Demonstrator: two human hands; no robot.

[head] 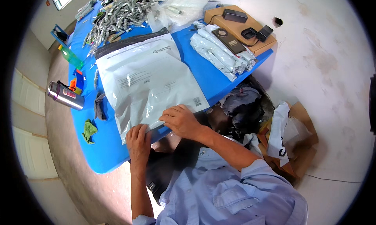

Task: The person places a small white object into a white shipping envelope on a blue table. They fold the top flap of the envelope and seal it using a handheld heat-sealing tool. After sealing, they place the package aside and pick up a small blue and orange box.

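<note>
A large white plastic mailing bag [152, 78] lies flat on the blue tabletop, its dark flap [132, 43] at the far end. It bears printing and a printed code. My left hand [138, 142] grips the near left edge of the bag, fingers on top and thumb out of sight. To the right along the same edge, my right hand [181, 120] also holds the bag, its fingers bent over the plastic. Whether anything is inside the bag cannot be told.
Silvery slim packets [117, 16] are heaped at the back. Folded mailing bags [217, 51] carry a dark device [227, 40], beside a cardboard box [211, 15] with adapters. Left stand a steel flask [69, 95] and green bottle [71, 57]. An opened carton [305, 137] sits lower right.
</note>
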